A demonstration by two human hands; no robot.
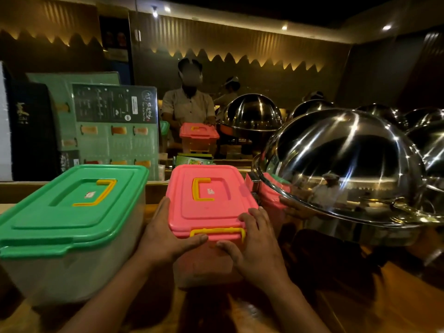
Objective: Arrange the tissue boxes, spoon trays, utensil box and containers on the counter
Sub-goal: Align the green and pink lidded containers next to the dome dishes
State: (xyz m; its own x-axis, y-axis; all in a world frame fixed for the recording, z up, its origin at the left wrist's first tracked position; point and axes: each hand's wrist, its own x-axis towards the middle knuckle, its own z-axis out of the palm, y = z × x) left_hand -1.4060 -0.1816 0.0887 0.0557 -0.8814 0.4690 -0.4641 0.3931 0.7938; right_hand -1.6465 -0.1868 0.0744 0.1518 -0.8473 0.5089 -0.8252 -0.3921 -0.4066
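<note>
Head view: both hands grasp the near end of the pink box point(206, 200) on the counter point(396, 296), left hand point(165, 234) at its left corner, right hand point(254, 239) at its right, thumbs by the yellow latch point(217, 231). Green box point(72, 212) sits just beside it, left. Two containers look placed; tissue boxes, spoon trays and utensil box are not visible, so much seems left.

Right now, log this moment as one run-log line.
left hand: on pink box near end | right hand: same end | green box: left, untouched | steel dome: right
</note>
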